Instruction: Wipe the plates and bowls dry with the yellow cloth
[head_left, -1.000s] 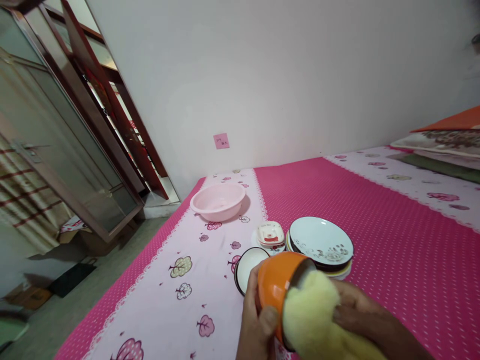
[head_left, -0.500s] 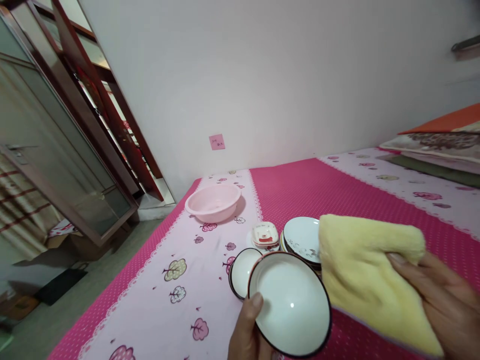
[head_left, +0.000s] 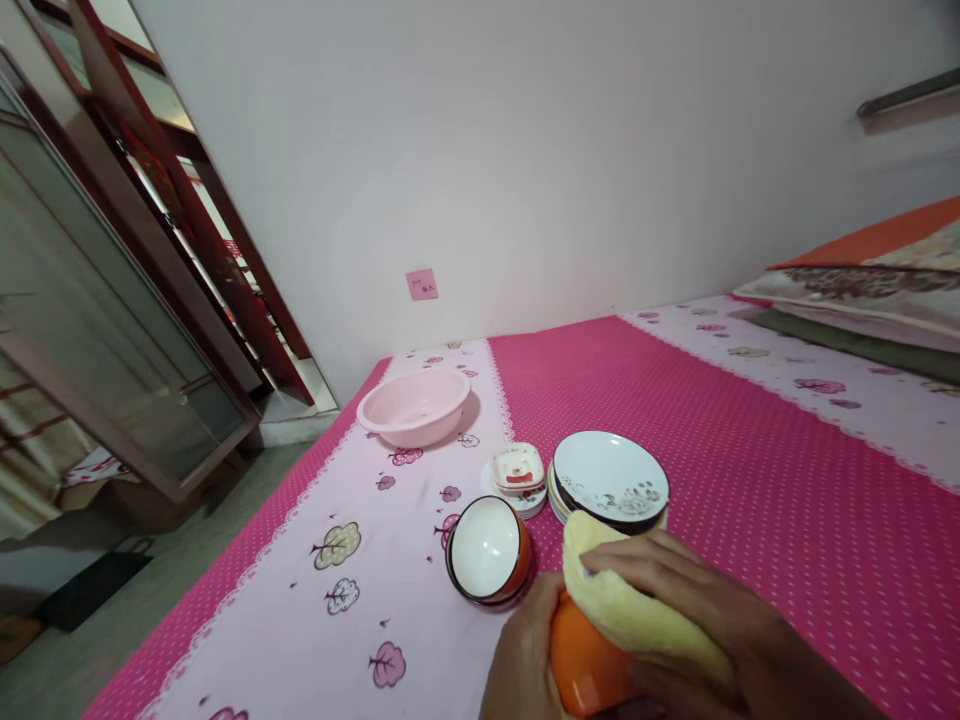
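My left hand grips an orange bowl at the bottom of the view, its outside turned up. My right hand presses a folded yellow cloth down over that bowl, fingers closed on the cloth. Just to the left, a second orange bowl with a white inside lies tilted on the bedcover. Behind the cloth is a stack of plates, the top one white with a dark rim. A small white and red dish sits on a little stack beside the plates.
A pink plastic basin stands farther back on the pale printed strip of the pink dotted bedcover. Folded bedding and a pillow lie at the right. A wall is behind; a glass door and floor are at the left.
The bowl, held with its white inside facing me, has been turned so its orange outside shows. My right hand has brought the cloth from the right down onto it.
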